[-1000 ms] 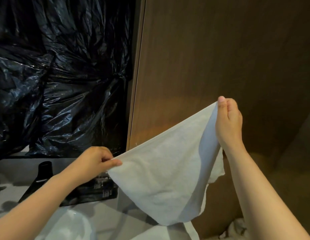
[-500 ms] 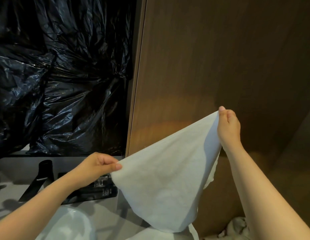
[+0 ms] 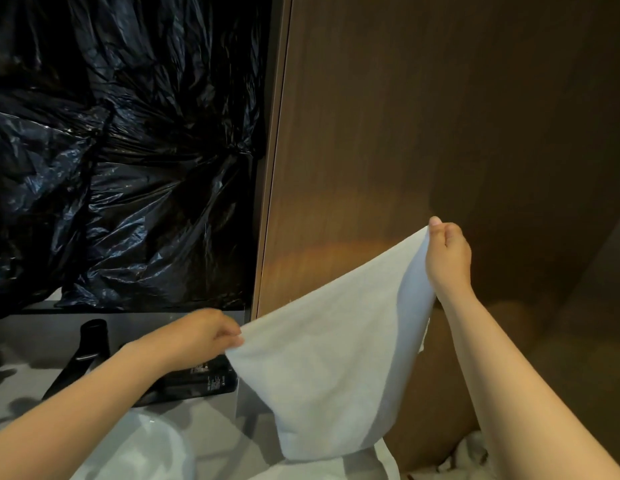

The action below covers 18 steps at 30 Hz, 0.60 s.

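Nearest, at the bottom edge, a pale glossy sheet (image 3: 152, 452) lies on the grey table (image 3: 215, 427), and to the right a crumpled white fabric (image 3: 469, 453) sits low beside the right forearm. Above these, a white cloth (image 3: 329, 368) hangs in the air over the table's right edge, spread between both hands, its lower tip drooping toward the glossy sheet. The left hand (image 3: 201, 336) pinches the cloth's left corner with curled fingers. The right hand (image 3: 447, 258) pinches the opposite corner, held higher and farther right. Behind the left forearm, a black hair dryer (image 3: 85, 351) and a flat black packet with small print (image 3: 204, 379) lie on the table. Farthest, crinkled black plastic sheeting (image 3: 128, 150) covers the left, and a brown wooden panel (image 3: 423, 133) stands on the right.
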### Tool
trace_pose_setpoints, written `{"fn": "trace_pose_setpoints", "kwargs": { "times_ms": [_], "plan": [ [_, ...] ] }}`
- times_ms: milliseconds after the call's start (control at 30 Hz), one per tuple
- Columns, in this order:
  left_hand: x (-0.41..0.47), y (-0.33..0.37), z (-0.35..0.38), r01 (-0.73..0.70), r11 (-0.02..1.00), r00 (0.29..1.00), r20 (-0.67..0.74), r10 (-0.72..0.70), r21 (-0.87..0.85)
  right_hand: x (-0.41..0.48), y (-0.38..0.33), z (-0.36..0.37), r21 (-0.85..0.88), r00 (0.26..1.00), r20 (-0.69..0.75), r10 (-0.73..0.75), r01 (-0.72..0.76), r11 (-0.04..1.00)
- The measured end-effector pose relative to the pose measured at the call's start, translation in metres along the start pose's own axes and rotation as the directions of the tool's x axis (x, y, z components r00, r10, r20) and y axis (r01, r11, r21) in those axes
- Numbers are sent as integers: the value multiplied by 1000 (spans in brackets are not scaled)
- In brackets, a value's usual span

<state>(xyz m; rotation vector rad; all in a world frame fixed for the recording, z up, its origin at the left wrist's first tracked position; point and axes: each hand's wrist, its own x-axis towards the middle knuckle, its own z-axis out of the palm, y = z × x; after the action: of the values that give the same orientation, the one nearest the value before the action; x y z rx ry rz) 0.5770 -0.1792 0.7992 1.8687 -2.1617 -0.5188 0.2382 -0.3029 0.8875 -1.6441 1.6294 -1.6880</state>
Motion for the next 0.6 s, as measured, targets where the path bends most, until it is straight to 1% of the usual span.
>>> {"fn": "trace_pose_setpoints", "kwargs": {
  "times_ms": [33,100,167,233,267,333,400,433,467,533,567,600],
  "plan": [
    [1,-1,-4,6,999,995,-96,-11,-52,1,0,-2,3,1000,-15,2,-2,1000],
    [1,-1,-14,-13,993,952,-305,-22,-114,3,0,-7,11,999,-47,0,0,1000],
    [3,3,-26,-48,995,874,-487,-1,-90,6,-5,-11,33,997,-80,2,1,999],
    [7,10,-41,-68,996,789,-615,18,-59,8,-11,-14,39,995,-104,-3,8,999],
    [10,13,-50,-56,997,765,-644,4,-60,9,-15,-15,32,994,-111,-12,16,999],
    [18,19,-69,8,998,749,-661,-49,-65,11,-22,-18,31,990,-134,-41,46,998],
    [26,25,-85,71,997,720,-693,-35,23,12,-27,-23,43,981,-171,-91,100,994],
    [28,28,-91,80,994,689,-725,-3,71,12,-29,-25,47,975,-187,-118,129,991],
    [29,31,-95,74,993,653,-757,25,96,12,-30,-28,50,971,-195,-141,154,987],
    [28,33,-98,19,998,589,-808,36,58,13,-29,-31,49,970,-185,-160,172,984],
    [27,33,-97,-14,1000,576,-817,15,8,13,-27,-32,42,973,-170,-153,163,986],
    [27,33,-95,-41,998,584,-812,-13,-46,13,-23,-32,37,977,-158,-140,148,988]
  ]
}}
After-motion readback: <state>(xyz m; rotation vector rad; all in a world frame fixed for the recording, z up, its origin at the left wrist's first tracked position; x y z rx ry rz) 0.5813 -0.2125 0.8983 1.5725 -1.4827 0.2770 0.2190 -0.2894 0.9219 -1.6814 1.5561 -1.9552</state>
